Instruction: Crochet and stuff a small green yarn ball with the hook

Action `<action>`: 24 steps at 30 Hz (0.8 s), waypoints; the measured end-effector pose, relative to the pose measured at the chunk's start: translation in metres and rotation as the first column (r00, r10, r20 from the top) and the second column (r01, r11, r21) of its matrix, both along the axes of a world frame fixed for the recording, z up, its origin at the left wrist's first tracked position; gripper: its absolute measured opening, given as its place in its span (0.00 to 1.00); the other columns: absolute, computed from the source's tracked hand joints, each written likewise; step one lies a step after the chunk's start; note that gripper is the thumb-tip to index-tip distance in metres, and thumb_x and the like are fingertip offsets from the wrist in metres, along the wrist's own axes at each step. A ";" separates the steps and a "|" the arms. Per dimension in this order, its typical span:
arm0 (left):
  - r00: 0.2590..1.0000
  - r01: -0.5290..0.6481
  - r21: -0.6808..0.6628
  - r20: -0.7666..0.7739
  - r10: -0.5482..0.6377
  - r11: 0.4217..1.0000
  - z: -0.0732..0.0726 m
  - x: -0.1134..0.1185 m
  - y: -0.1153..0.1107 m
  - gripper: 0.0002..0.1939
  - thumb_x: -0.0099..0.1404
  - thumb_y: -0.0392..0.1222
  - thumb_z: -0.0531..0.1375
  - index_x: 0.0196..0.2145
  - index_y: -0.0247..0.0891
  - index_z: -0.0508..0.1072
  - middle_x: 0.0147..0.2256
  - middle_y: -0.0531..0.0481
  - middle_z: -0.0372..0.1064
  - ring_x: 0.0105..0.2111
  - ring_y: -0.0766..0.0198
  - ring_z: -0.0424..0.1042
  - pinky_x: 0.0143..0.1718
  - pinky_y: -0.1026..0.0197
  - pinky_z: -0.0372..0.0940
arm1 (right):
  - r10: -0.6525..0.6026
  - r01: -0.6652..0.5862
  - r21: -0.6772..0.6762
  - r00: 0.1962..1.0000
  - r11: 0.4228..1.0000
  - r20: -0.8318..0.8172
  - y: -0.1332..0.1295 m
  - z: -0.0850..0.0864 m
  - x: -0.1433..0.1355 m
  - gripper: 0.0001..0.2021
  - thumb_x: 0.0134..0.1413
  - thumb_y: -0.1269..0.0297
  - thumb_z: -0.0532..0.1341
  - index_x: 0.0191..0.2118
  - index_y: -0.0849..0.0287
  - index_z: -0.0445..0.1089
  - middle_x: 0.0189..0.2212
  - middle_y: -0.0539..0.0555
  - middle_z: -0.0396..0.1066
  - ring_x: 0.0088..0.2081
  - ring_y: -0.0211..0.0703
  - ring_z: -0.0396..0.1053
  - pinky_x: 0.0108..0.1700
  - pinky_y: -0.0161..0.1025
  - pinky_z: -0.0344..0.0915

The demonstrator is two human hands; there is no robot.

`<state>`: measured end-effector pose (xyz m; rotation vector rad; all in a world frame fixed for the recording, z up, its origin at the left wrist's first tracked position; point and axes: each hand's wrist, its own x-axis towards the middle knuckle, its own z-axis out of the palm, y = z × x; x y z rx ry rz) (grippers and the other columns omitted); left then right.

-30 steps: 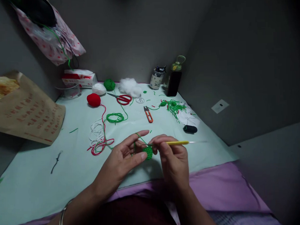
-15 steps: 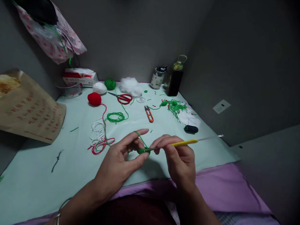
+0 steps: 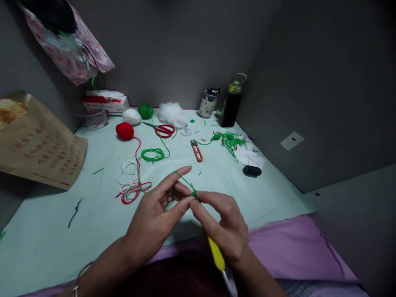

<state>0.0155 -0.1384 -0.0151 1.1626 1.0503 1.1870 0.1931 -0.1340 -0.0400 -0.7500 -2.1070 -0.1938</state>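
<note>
My left hand [image 3: 156, 212] pinches a small green crochet piece [image 3: 193, 194] between thumb and fingers. Green yarn [image 3: 185, 179] runs taut from the raised left index finger down to the work. My right hand [image 3: 224, 219] is closed round a crochet hook [image 3: 216, 254] with a yellow grip, its handle end pointing down toward my lap. The hook's tip is up at the green stitches, where the fingertips of both hands meet and partly hide the piece.
Past my hands lie orange thread snips [image 3: 197, 151], red scissors [image 3: 165, 130], a coil of green yarn [image 3: 152, 155] and a red yarn ball [image 3: 124, 130]. White stuffing [image 3: 172, 114] sits by the wall. Green scraps [image 3: 232, 141] lie right, a paper bag [image 3: 45, 145] left.
The hook has swung from pointing sideways to the right to pointing down toward me. My right hand has turned and moved slightly left, closer to my left fingertips.
</note>
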 end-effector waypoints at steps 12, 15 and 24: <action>0.934 0.152 -0.162 0.347 -0.088 0.975 -0.004 -0.002 0.009 0.25 0.64 0.41 0.69 0.58 0.45 0.76 0.34 0.54 0.68 0.35 0.67 0.64 0.41 0.65 0.59 | 0.000 -0.557 -0.375 0.559 0.741 -0.829 0.013 0.002 -0.007 0.11 0.69 0.69 0.58 0.40 0.53 0.78 0.33 0.52 0.75 0.34 0.41 0.71 0.37 0.41 0.69; 0.964 0.138 -0.129 0.247 -0.103 0.982 -0.005 0.001 0.007 0.24 0.65 0.43 0.68 0.58 0.47 0.75 0.36 0.53 0.69 0.40 0.64 0.66 0.47 0.62 0.59 | -0.017 -0.578 -0.412 0.567 0.705 -0.824 0.015 0.001 -0.011 0.09 0.68 0.68 0.60 0.40 0.53 0.79 0.35 0.52 0.75 0.39 0.41 0.72 0.39 0.40 0.68; 0.933 0.190 -0.118 0.331 -0.141 0.975 -0.001 0.002 0.009 0.31 0.63 0.38 0.66 0.64 0.44 0.69 0.37 0.52 0.70 0.40 0.62 0.68 0.48 0.58 0.59 | -0.031 -0.678 -0.409 0.495 0.610 -0.868 0.016 0.002 -0.012 0.08 0.67 0.66 0.61 0.41 0.53 0.80 0.35 0.51 0.74 0.33 0.37 0.72 0.38 0.38 0.69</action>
